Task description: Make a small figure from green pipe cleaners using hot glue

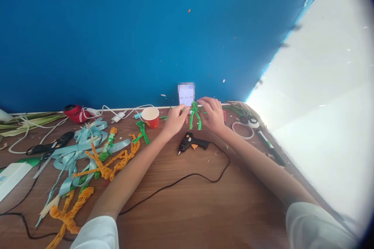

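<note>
A small green pipe-cleaner figure (194, 113) with a round coiled head, side arms and two hanging legs is held up over the back of the table. My left hand (176, 120) pinches its left arm between thumb and fingers. Close by its right side, my right hand (212, 114) has its fingers curved and apart, around the green arm there without visibly closing on it. A black hot glue gun (193, 142) lies on the table below my hands, nozzle to the left, its cord running toward the front left.
A phone (186, 93) showing a timer leans on the blue wall. A red paper cup (150, 117) stands left of my hands. Farther left lie orange pipe-cleaner figures (105, 169), light blue ribbon (66, 159) and another glue gun (54, 144). At right are a marker (271, 148) and a white ring-shaped cable (243, 130).
</note>
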`<action>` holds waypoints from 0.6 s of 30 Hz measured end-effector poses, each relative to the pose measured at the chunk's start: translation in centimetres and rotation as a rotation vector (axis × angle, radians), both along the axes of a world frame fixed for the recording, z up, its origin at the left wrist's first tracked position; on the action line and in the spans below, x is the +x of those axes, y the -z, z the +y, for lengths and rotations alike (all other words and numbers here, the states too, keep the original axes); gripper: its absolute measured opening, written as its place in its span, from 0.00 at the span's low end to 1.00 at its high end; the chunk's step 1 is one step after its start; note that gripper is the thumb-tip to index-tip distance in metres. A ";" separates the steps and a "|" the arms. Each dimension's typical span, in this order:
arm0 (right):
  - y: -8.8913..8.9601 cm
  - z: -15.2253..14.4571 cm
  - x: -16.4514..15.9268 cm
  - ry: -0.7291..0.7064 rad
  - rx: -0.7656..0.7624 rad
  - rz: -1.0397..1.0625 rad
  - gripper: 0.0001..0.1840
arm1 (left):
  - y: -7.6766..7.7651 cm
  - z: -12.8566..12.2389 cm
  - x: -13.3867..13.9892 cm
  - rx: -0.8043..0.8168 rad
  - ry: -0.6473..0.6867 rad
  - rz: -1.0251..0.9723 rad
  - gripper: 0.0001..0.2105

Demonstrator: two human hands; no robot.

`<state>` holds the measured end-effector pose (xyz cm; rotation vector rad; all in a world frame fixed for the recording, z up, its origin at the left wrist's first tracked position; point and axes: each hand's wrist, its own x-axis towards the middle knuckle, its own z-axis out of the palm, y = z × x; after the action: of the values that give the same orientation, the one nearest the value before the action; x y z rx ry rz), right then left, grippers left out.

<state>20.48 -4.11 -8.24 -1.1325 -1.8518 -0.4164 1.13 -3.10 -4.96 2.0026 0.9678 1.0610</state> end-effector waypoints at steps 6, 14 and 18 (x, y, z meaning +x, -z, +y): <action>-1.4 1.0 0.1 -0.342 -0.860 0.994 0.17 | 1.5 0.6 -0.7 0.471 -0.213 0.335 0.16; -2.0 0.1 -0.2 -0.949 -1.513 1.089 0.25 | 3.1 1.6 -1.4 1.006 -0.185 0.450 0.13; -2.4 -0.2 0.0 -1.008 -1.571 1.032 0.28 | 3.0 2.0 -1.9 1.128 -0.160 0.478 0.10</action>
<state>20.52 -4.28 -5.83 -0.7198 -1.2415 2.0649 -0.77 -1.09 -8.00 3.2479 0.8248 1.4285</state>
